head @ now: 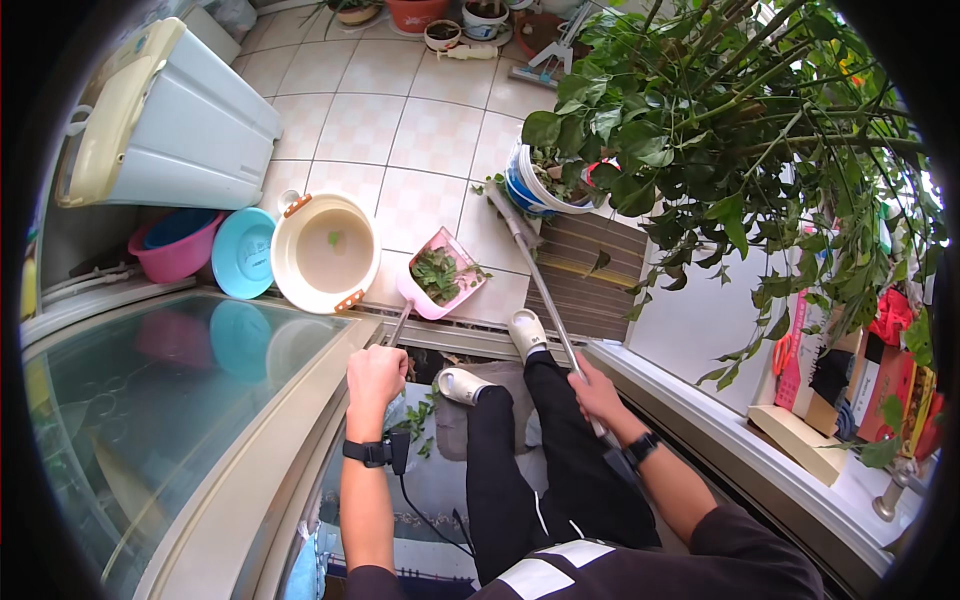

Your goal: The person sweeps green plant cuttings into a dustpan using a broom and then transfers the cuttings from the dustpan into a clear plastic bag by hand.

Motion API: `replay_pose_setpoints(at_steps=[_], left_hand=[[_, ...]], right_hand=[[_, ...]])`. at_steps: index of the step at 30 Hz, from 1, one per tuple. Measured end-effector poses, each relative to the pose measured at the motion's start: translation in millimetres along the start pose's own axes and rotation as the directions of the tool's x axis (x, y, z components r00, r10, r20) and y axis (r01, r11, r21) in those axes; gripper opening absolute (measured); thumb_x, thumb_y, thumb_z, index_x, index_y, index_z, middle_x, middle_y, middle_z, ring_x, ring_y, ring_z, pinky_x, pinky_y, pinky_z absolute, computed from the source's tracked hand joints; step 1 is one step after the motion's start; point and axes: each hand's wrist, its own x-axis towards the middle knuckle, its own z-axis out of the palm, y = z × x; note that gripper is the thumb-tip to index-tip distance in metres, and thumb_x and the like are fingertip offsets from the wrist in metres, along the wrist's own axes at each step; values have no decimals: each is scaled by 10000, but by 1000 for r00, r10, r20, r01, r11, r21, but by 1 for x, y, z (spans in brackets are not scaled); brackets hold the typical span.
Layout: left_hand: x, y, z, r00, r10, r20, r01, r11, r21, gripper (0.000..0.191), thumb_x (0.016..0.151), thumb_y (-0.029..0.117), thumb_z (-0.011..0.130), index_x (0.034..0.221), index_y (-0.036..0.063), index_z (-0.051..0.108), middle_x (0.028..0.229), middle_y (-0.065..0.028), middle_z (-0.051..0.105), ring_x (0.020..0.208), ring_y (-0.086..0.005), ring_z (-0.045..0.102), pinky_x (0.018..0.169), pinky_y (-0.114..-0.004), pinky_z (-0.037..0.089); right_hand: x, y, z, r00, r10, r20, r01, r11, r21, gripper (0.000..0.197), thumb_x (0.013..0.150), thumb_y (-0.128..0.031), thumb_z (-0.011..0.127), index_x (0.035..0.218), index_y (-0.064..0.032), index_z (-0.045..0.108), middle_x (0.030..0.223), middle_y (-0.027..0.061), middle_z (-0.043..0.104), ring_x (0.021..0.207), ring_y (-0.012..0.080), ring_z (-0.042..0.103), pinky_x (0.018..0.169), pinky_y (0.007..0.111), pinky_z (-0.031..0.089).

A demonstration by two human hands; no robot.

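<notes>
My left hand (377, 375) grips the handle of a pink dustpan (433, 306), which rests on the tiled floor just beyond the door track. A heap of green leaves (439, 274) lies in its pan, some spilling over the right side. In my right hand (598, 390) is the metal pole of a broom (541, 283). The broom's grey head (512, 215) is down beside a white and blue bucket (527, 180) that holds a leafy plant (645, 142). A few loose leaves (478, 189) lie near the bucket's base, and more cut leaves (417, 420) lie by my left foot.
A cream tub (281, 259) holding cloudy water stands left of the dustpan, next to a turquoise basin (241, 255) and a pink basin (176, 255). A washing machine (195, 127) is at far left. A striped mat (585, 274) lies below the bucket. A glass door (187, 420) borders my left.
</notes>
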Motion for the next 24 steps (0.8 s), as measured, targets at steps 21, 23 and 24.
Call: replay_pose_setpoints(at_steps=[21, 23, 24], left_hand=[[-4, -3, 10, 996, -79, -29, 78, 997, -30, 86, 693, 98, 710, 641, 166, 708, 675, -121, 675, 643, -350, 673, 600, -455, 538], [-4, -4, 10, 997, -71, -43, 69, 997, -34, 87, 694, 98, 709, 641, 168, 708, 676, -123, 675, 642, -353, 672, 599, -455, 538], [-3, -3, 8, 996, -76, -34, 76, 997, -27, 91, 695, 97, 706, 639, 169, 705, 674, -122, 673, 645, -353, 672, 601, -455, 539]], right_hand=[[-93, 53, -79, 980, 195, -31, -192, 978, 83, 643, 1025, -198, 554, 1612, -242, 296, 586, -3, 444, 443, 111, 434, 410, 296, 408], [-86, 63, -81, 971, 238, -21, -234, 965, 122, 651, 1031, -202, 548, 1620, -233, 271, 597, 6, 438, 445, 118, 423, 405, 302, 402], [-75, 71, -80, 964, 265, -19, -252, 935, 249, 657, 1035, -213, 545, 1624, -233, 253, 608, 11, 438, 448, 120, 420, 406, 303, 402]])
